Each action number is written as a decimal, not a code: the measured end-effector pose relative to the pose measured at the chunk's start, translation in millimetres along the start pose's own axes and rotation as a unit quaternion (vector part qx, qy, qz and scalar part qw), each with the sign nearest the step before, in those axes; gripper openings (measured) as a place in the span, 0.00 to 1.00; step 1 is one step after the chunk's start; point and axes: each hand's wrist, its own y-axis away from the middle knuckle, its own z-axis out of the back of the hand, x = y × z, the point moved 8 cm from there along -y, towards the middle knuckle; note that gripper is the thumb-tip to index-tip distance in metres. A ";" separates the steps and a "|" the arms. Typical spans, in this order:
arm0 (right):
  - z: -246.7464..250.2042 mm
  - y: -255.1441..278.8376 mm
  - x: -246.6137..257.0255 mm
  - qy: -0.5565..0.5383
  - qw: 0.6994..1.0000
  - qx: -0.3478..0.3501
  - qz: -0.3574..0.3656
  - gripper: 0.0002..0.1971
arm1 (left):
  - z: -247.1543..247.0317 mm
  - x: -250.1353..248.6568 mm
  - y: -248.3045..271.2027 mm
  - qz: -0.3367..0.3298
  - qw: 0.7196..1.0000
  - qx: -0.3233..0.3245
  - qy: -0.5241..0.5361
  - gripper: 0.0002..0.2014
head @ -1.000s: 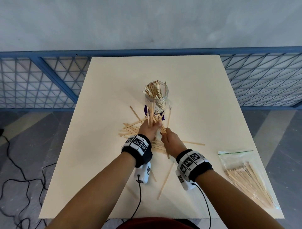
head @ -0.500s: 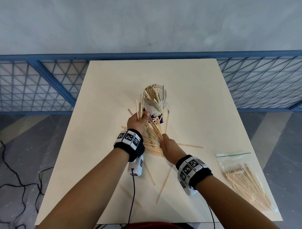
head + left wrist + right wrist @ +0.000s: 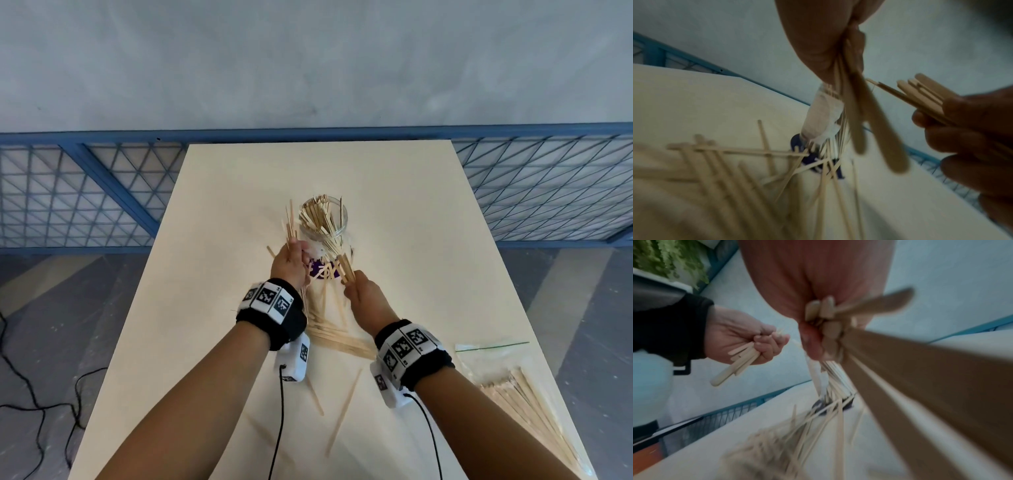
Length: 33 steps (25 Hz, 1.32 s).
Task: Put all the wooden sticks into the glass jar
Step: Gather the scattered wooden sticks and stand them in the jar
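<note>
At the centre of the head view, the glass jar (image 3: 323, 229) stood upright on the cream counter (image 3: 411, 274), already crammed with wooden sticks whose tips fanned out above its rim. The left hand (image 3: 287, 263), just left of the jar, had its fingers curled round a small bundle of sticks (image 3: 291, 222) held upright, their upper ends level with the jar's mouth and beside it, not yet inside. The right hand (image 3: 363, 294), lower and to the right of the jar's base, was closed round a second bundle (image 3: 346, 269) that slanted up toward the jar. More loose sticks (image 3: 329, 329) lay scattered on the counter between the wrists and the jar, some leaning against its dark purple base, and a couple (image 3: 344, 407) lay farther down near the lower middle of the frame. At the lower right edge of the counter sat a clear plastic bag (image 3: 513, 387) with still more sticks inside. Both wrist views were blurred but showed each hand clenched on its sticks.
</note>
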 end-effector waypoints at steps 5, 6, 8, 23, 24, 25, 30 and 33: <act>53.7 -38.4 32.2 -0.084 0.992 -0.083 0.044 0.06 | -6.3 -46.8 -22.6 0.027 0.967 -0.005 0.253 0.13; 65.6 -46.4 43.4 -0.107 0.987 -0.105 0.058 0.07 | -6.2 -57.7 -28.0 0.018 0.958 -0.012 0.287 0.13; 89.1 -59.7 65.1 -0.179 0.968 -0.154 0.084 0.11 | -4.4 -78.6 -39.5 -0.018 0.946 -0.039 0.321 0.13; 73.7 -116.6 92.6 -0.254 0.914 -0.277 0.154 0.09 | -36.4 -73.2 -81.6 -0.175 0.982 -0.011 0.073 0.10; 63.0 -120.6 85.9 -0.222 0.933 -0.246 0.142 0.08 | -38.1 -69.0 -82.0 -0.164 0.985 0.005 0.059 0.12; 53.4 -123.9 81.1 -0.199 0.947 -0.212 0.134 0.05 | -39.4 -69.0 -81.0 -0.165 0.984 0.018 0.059 0.12; 40.3 -129.5 76.2 -0.183 0.956 -0.184 0.141 0.02 | -31.6 -84.1 -83.5 -0.218 0.969 -0.003 0.117 0.03; 41.6 -127.0 76.3 -0.172 0.953 -0.199 0.149 0.03 | -32.1 -91.1 -83.3 -0.230 0.966 0.018 0.115 0.05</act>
